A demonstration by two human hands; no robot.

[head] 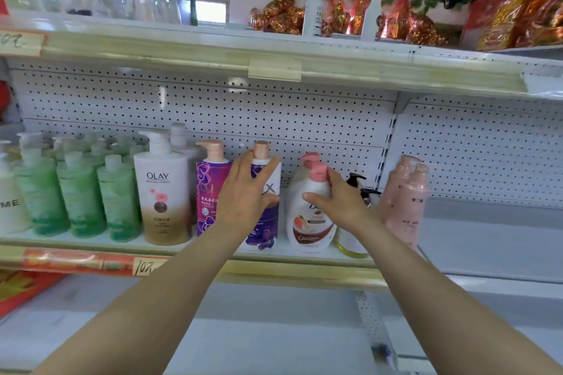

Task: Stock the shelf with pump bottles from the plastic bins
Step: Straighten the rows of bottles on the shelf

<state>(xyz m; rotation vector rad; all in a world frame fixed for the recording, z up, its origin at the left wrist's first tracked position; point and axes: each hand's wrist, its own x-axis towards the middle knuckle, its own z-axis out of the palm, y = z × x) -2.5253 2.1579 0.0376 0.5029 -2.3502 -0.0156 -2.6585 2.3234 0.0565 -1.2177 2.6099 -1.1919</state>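
**Both hands on pump bottles at the shelf**

Head view: the left hand (248, 192) is wrapped round a purple-and-white Lux bottle (265, 234) with a rose-gold pump, fingers spread across its front and upper body. The bottle stands upright on the shelf (304, 271), close to the front edge. The right hand (339, 199) grips a white Dove bottle (307, 228) just beside it. The thumb lies across the label and the fingers curl up by the pink pump. This bottle too is upright on the shelf.

Left of the Lux bottle stands a second purple bottle (208, 192), then a white-and-gold Olay bottle (161, 192), then a row of green bottles (79, 195). Right of the Dove bottle, partly hidden by the right forearm, is a yellowish bottle with a dark pump (355, 181), and beyond it two pink bottles (405, 198). A white pegboard (274, 119) backs the shelf. On the upper shelf (182, 52) stand two white spray bottles (315, 6).
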